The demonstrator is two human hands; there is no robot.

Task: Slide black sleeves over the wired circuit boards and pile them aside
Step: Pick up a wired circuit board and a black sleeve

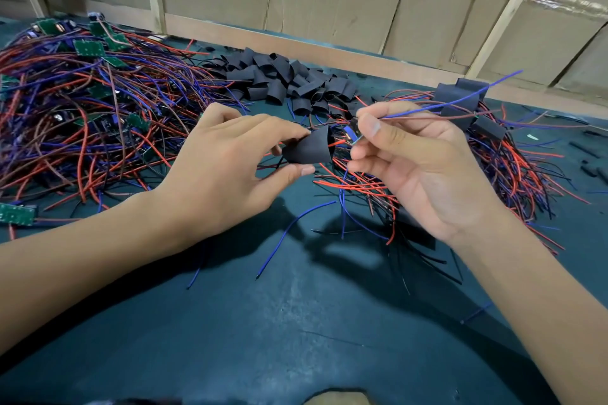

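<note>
We hold a short black flattened-tube sleeve [309, 149] in our left hand [230, 168], pinched between thumb and fingertips so that its mouth gapes open toward the right — a squeeze, we judge, meant to round the opening for the board. Our right hand [418, 168] pinches a small wired circuit board [353, 135] just beside that mouth, its blue and brown leads trailing off to the right past the thumb, out of the way of the entry. The board is not yet inside; one red wire seems to reach the opening. On the dark green table mat [296, 322] the unsleeved boards with red and blue wires [82, 102] lie heaped at the left, the spare black sleeves [283, 79] sit behind our hands, and the finished sleeved boards [467, 102] pile at the right — each within easy reach.
</note>
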